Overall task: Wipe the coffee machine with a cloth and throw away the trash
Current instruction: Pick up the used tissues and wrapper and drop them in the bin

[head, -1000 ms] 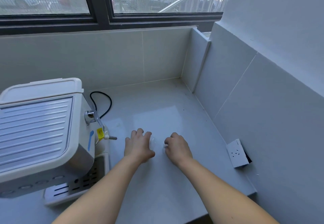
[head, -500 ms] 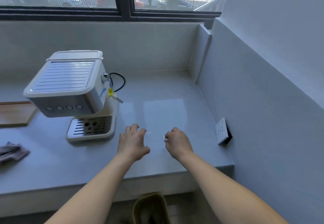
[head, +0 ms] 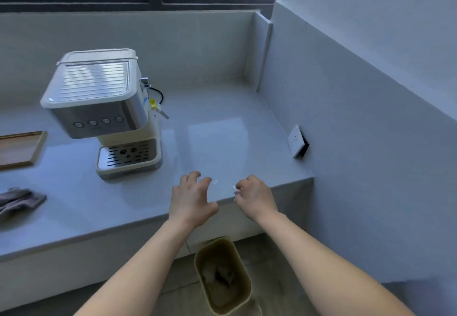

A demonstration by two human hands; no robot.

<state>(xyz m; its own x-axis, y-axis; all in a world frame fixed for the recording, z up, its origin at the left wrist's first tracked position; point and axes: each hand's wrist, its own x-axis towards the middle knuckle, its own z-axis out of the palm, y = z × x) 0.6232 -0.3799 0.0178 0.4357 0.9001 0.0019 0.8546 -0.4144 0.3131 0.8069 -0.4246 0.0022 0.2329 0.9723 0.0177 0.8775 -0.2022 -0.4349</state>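
The left hand (head: pixel 191 199) is hanging over the front edge of the gray desk (head: pixel 222 130). Its fingers are spread out and bent, and its thumb is sticking out to the side. Its fingertips are touching a small clear scrap (head: pixel 209 180) that is lying on the desk. The right hand (head: pixel 254 197) is sitting just beside it, near the desk's front corner. Its fingers are curled in, and they are pinching a tiny white scrap (head: pixel 235 189). The two hands are staying a little apart. A tan trash bin (head: pixel 197 265) is standing on the floor (head: pixel 262 246), right under the desk edge and below the hands. Something crumpled is lying inside it, but it is too dark to tell what. The coffee machine (head: pixel 103 103) is standing upright on the desk, to the left of the hands and farther back. A black cord (head: pixel 159 93) is curling out behind it. The gray cloth (head: pixel 19 200) is lying in a bunch near the left edge, well apart from the hands. A wooden tray (head: pixel 19 147) is lying behind the cloth. A white wall socket (head: pixel 296 140) is sitting on the right wall, just above the desk.
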